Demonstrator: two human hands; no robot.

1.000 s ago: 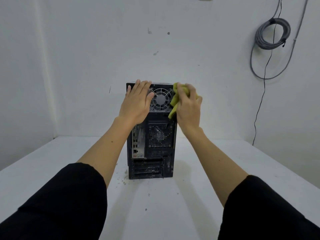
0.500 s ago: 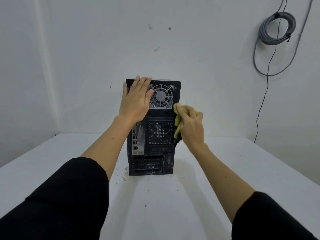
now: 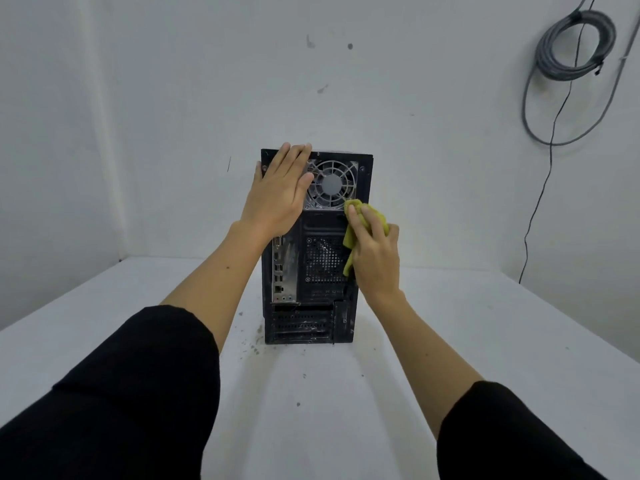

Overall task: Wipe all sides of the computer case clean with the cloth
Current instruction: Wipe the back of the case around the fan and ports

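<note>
Computer case (image 3: pixel 317 271) stands upright mid-worktop (image 3: pixel 485 341), rear panel facing the camera. Left hand (image 3: pixel 280 192) lies flat, fingers straight, on the upper left of the rear panel beside the fan grille (image 3: pixel 331 184), bracing the case. Right hand (image 3: pixel 375 258) grips the yellow-green cloth (image 3: pixel 363 226), bunched under curled fingers, pressed to the right edge of the rear panel just below the grille.

Step in hand, by my read: wiping the rear face, right strip. I/O area, vent mesh and slot covers lower down look grimy, so the rear isn't done. Top and side panels can't be judged from here.

Next move probably calls for: cloth down across the mesh and slot covers, brace kept so the case doesn't slide, then the case turned for the other sides.

Dirt specks on the worktop by the case base. Coiled cable (image 3: pixel 575 46) hangs on the wall, well apart.
</note>
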